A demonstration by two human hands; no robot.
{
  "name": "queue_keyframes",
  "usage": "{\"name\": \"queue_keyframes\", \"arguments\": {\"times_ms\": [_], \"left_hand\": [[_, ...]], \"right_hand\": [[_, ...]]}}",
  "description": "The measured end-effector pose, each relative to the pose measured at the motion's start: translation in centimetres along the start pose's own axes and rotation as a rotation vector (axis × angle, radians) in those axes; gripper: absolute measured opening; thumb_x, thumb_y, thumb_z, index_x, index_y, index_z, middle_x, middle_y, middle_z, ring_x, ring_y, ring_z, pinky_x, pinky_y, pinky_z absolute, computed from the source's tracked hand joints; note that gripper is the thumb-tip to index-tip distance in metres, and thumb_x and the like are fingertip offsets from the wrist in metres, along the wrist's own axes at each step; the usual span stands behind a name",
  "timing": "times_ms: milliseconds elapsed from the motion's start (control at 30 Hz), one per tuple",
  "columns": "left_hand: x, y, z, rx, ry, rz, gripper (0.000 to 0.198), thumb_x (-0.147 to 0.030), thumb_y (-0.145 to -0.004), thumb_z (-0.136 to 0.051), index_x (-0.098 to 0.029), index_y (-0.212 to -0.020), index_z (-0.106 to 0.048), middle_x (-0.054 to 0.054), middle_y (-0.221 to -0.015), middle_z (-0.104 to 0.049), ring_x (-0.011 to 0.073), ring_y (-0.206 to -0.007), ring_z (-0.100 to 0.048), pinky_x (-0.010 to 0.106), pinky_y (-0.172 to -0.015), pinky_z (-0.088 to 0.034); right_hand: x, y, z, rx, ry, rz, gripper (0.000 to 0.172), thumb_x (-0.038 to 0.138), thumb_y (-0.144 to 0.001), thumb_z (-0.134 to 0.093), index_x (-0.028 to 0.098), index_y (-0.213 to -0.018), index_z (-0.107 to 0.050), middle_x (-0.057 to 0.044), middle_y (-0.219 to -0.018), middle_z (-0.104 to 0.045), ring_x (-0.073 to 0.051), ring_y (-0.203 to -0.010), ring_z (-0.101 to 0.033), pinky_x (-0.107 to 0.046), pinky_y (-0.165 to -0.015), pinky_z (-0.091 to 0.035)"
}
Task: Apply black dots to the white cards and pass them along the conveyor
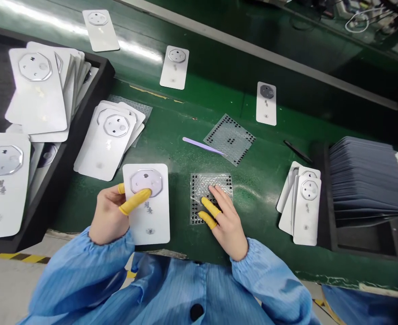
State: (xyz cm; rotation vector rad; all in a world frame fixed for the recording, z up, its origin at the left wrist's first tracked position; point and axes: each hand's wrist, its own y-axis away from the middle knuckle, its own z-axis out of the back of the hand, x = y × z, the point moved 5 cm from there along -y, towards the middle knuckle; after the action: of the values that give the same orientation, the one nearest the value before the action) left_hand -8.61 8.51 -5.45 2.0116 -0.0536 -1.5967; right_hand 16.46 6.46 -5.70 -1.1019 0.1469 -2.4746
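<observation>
While the left hand [111,214] pinches a card [158,203] at the bench's [172,131] near edge, the right hand [228,221] (grip unclear) touches a dot sheet [201,186]; the left tray [101,74] holds more cards [39,97], the right tray [326,216] dark sheets [368,180].

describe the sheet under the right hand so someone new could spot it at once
On the green table, look to the right of the white card in the left hand. There the right hand touches a clear sheet with black dots. Unlike the dotted sheet farther back, it has a hand on it and no lilac tweezers across its edge.
</observation>
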Motion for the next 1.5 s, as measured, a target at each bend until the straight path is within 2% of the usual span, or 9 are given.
{"name": "queue_keyframes", "arguments": {"times_ms": [167,267,367,467,667,900,1133,1267,1500], "left_hand": [[0.4,0.9,-0.5,0.025,-0.251,-0.222,0.051,-0.024,-0.072,-0.080,-0.018,-0.120,-0.064,0.003,-0.099,-0.076,0.0204,-0.089,-0.072,0.024,-0.073,-0.059],[0.9,2.7,-3.7,0.209,-0.434,-0.337,0.029,-0.028,-0.083,-0.067,-0.017,-0.109,-0.072,0.009,-0.116,-0.069,0.0243,-0.108,-0.065,0.027,-0.088,-0.055],[2.3,3.9,-6.9,0.437,-0.389,-0.252,0.026,-0.029,-0.081,-0.067,-0.015,-0.102,-0.074,0.012,-0.110,-0.069,0.0240,-0.094,-0.070,0.028,-0.077,-0.058],[2.9,4.1,-8.4,0.474,-0.393,-0.242,0.019,-0.024,-0.077,-0.070,-0.014,-0.093,-0.076,0.010,-0.094,-0.071,0.0214,-0.083,-0.070,0.028,-0.072,-0.057],[2.9,3.9,-8.6,0.474,-0.345,-0.152,0.012,-0.021,-0.073,-0.072,-0.014,-0.082,-0.076,0.008,-0.085,-0.072,0.0191,-0.077,-0.068,0.027,-0.069,-0.055],[4.1,4.1,-9.1,0.712,-0.113,0.216,0.024,-0.028,-0.066,-0.081,-0.013,-0.082,-0.071,0.003,-0.073,-0.070,0.0149,-0.063,-0.066,0.024,-0.058,-0.053],[3.9,3.8,-8.8,0.596,-0.456,-0.223,0.017,-0.017,-0.076,-0.063,-0.012,-0.088,-0.074,0.008,-0.085,-0.061,0.0201,-0.078,-0.068,0.025,-0.059,-0.055],[3.7,3.6,-8.8,0.571,-0.649,-0.360,0.024,-0.014,-0.078,-0.056,-0.013,-0.091,-0.075,0.009,-0.084,-0.063,0.0228,-0.081,-0.069,0.027,-0.060,-0.056],[3.9,2.8,-7.9,0.581,-0.651,-0.286,0.024,-0.019,-0.079,-0.058,-0.012,-0.096,-0.074,0.015,-0.100,-0.068,0.0282,-0.088,-0.071,0.034,-0.066,-0.060]], "right_hand": [[-0.2,0.3,0.5,-0.113,-0.023,0.021,0.038,0.006,-0.087,-0.059,0.023,-0.121,-0.061,-0.012,-0.125,-0.065,-0.023,-0.124,-0.056,-0.049,-0.106,-0.045],[0.7,0.3,1.8,-0.198,-0.030,0.026,0.042,0.005,-0.085,-0.061,0.023,-0.123,-0.059,-0.011,-0.122,-0.066,-0.021,-0.118,-0.060,-0.048,-0.106,-0.045],[1.5,0.3,2.5,-0.150,-0.014,0.064,0.043,0.004,-0.085,-0.060,0.022,-0.124,-0.058,-0.012,-0.121,-0.065,-0.022,-0.118,-0.059,-0.049,-0.105,-0.046],[1.6,-0.1,2.9,-0.069,-0.093,0.047,0.040,0.007,-0.086,-0.061,0.022,-0.123,-0.058,-0.013,-0.121,-0.064,-0.023,-0.118,-0.058,-0.048,-0.099,-0.051],[2.6,-1.5,3.4,-0.029,-0.100,0.209,0.037,0.005,-0.087,-0.055,0.020,-0.120,-0.058,-0.012,-0.116,-0.065,-0.021,-0.111,-0.060,-0.046,-0.096,-0.054],[3.0,-2.4,2.6,0.132,0.002,0.371,0.021,0.005,-0.091,-0.049,0.009,-0.108,-0.059,-0.015,-0.104,-0.066,-0.020,-0.100,-0.064,-0.032,-0.082,-0.061],[2.3,-1.6,1.5,0.050,0.113,0.444,0.029,0.003,-0.090,-0.044,0.005,-0.118,-0.053,-0.019,-0.108,-0.064,-0.024,-0.109,-0.062,-0.036,-0.089,-0.059],[0.6,-1.9,0.1,0.038,-0.115,0.240,0.025,0.008,-0.091,-0.050,0.013,-0.115,-0.054,-0.015,-0.106,-0.063,-0.020,-0.105,-0.061,-0.035,-0.087,-0.057],[-2.1,-2.3,-0.5,-0.112,-0.351,-0.162,0.010,0.017,-0.092,-0.051,0.022,-0.097,-0.058,-0.005,-0.097,-0.062,-0.014,-0.088,-0.063,-0.027,-0.073,-0.056]]}}
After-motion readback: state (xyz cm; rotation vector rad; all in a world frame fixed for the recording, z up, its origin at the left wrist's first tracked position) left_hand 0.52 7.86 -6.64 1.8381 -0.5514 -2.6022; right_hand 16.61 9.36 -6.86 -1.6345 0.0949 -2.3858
